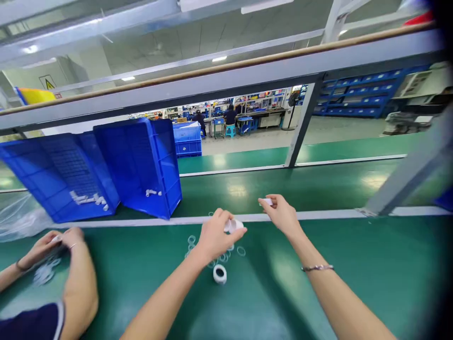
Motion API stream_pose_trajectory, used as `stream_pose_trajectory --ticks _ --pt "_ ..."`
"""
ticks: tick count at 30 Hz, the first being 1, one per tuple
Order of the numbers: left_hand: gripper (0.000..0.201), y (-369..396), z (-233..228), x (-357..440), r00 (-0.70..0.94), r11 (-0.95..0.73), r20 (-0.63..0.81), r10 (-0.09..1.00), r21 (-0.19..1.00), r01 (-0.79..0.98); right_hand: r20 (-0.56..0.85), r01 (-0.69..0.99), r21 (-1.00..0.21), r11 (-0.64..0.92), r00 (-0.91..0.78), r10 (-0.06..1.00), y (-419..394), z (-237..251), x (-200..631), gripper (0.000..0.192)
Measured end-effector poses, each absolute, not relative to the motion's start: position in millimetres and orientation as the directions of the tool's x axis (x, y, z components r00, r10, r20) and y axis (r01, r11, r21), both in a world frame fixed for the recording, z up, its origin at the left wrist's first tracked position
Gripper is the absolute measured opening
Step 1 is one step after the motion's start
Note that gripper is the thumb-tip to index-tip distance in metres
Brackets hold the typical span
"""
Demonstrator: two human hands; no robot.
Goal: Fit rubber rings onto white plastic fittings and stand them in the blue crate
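My left hand is closed around a white round plastic piece above the middle of the green work surface. Under and beside that hand lie several thin clear rings. A white cylindrical part with a dark opening rests on the surface just below them. To the right, my right hand pinches a small white piece, held apart from the left hand. Its exact kind is partly hidden by my fingers.
Two tilted blue bins at the left hold small white parts. A co-worker's hands work at far left near flat translucent pieces. A white strip crosses the surface; a metal post stands right.
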State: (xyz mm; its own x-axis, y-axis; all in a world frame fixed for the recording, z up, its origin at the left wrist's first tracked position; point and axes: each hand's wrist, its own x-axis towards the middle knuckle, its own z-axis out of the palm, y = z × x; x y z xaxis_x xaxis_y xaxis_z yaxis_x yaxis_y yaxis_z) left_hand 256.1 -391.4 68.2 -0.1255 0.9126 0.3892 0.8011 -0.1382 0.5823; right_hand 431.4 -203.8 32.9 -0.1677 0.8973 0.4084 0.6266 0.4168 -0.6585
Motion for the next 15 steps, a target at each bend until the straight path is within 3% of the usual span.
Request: stream_pose_trajectory --ticks 3,6,11,15 --pt "0.025 -490 29 247 -0.153 -0.070 0.309 0.939 0.605 0.793 0.378 0.531 -0.726 0.438 -0.224 0.898 -307 15 435 0.040" --pt "0.022 -544 -9 225 -0.169 0.000 0.266 0.949 0.536 0.844 0.388 0.461 -0.741 0.489 -0.300 0.871 -388 -11 431 0.035" --pt "0.028 -564 -39 200 -0.100 -0.022 0.316 0.943 0.361 0.932 0.431 0.413 -0.687 0.598 -0.430 0.793 -450 -54 414 0.024" --pt "0.047 -565 -44 194 -0.084 -0.075 0.356 0.931 0.411 0.909 0.473 0.419 -0.642 0.642 -0.443 0.762 -459 -71 408 0.015"
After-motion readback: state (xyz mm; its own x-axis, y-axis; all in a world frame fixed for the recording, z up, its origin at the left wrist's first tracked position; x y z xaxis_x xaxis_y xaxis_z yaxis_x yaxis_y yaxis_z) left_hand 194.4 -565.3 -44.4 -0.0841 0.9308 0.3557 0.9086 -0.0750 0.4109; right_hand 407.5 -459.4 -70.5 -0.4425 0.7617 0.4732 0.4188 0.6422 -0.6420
